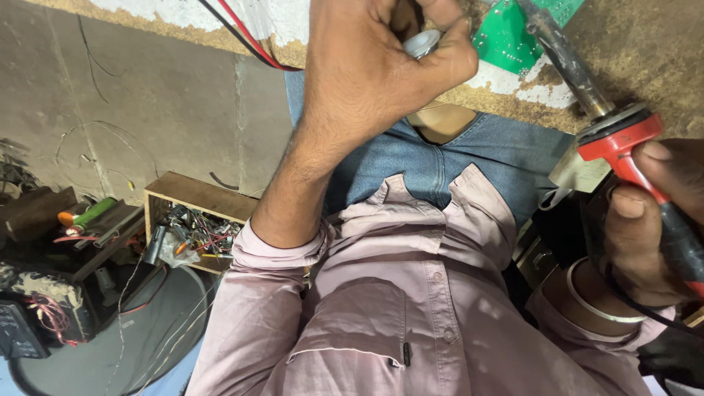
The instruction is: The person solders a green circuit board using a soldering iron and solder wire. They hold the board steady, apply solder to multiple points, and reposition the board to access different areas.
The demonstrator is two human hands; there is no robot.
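Red-handled soldering iron [587, 88], tip up-left, right hand [649, 220]

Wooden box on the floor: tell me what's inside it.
The wooden box holds a tangle of small electronic parts and coloured wires, red ones among them, with a grey cylinder at its open side. Whatever lies beneath the tangle is covered, and the sleeve hides the box's right end.

1. The workbench [645, 51] is a worn brown board with chipped white patches along its near edge.
2. A green circuit board [513, 33] lies flat on it, close to the near edge.
3. Red and black wires [246, 40] cross the workbench's near edge further left.
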